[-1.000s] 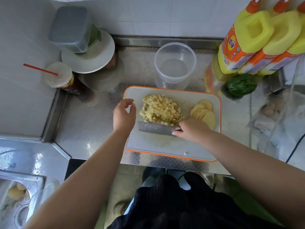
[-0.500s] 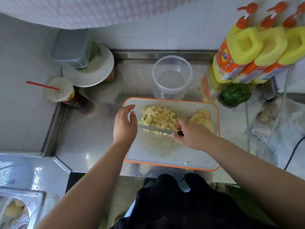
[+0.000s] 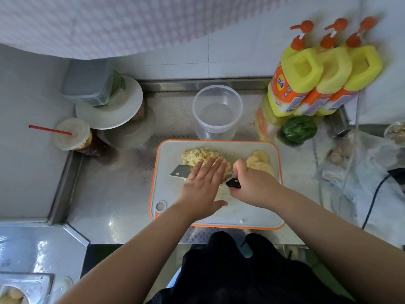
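A white cutting board with an orange rim (image 3: 166,194) lies on the steel counter. A heap of diced potato (image 3: 198,155) sits at its far side, and potato slices (image 3: 259,161) lie to the right. My right hand (image 3: 252,183) grips the black handle of a cleaver (image 3: 179,171), whose blade lies flat under the heap. My left hand (image 3: 203,185) lies flat with straight fingers over the blade and the diced potato, hiding part of both.
A clear plastic tub (image 3: 217,113) stands just behind the board. Three yellow pump bottles (image 3: 317,80) and a green pepper (image 3: 299,129) sit at the back right. A lidded cup with a red straw (image 3: 72,137) and stacked plates (image 3: 109,106) stand at the left. A sink (image 3: 19,288) is at the lower left.
My left hand moved from the board's left edge to the right, onto the blade and diced potato, with fingers straightened. The cleaver blade now lies under the heap. The camera view tilted up.
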Demonstrator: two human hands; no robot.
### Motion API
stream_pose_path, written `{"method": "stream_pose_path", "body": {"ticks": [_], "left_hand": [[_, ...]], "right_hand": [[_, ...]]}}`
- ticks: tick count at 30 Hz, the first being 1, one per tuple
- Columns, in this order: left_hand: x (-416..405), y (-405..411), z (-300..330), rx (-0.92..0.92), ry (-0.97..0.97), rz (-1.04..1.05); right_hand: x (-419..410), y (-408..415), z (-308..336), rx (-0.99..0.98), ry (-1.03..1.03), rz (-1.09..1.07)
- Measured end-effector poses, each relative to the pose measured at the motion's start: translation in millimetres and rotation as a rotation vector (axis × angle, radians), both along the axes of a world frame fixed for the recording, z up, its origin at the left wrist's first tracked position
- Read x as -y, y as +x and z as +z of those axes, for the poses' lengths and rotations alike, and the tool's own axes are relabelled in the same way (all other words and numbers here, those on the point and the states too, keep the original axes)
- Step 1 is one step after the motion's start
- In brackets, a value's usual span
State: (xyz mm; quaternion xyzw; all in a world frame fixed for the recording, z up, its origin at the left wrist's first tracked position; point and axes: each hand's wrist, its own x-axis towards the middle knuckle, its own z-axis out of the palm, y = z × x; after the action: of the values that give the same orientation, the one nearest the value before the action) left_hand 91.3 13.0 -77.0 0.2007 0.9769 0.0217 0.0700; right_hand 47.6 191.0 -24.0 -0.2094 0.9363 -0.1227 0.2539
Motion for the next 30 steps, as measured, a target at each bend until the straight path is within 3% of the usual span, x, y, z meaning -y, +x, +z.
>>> {"method": "stream_pose_path", "body": {"ticks": [7, 15, 30], "left_hand": [[-13, -14, 2, 0.229, -0.094, -0.078], [-14, -18, -12, 0.186, -0.181, -0.120], [12, -23, -20, 0.203, -0.232, 0.018]], "right_hand": [[-3, 10, -12, -0.083, -0.018, 0.083], [-4, 19, -26, -0.194, 0.011, 0.130], [-44, 22, -33, -0.376, -0.062, 0.151]]}}
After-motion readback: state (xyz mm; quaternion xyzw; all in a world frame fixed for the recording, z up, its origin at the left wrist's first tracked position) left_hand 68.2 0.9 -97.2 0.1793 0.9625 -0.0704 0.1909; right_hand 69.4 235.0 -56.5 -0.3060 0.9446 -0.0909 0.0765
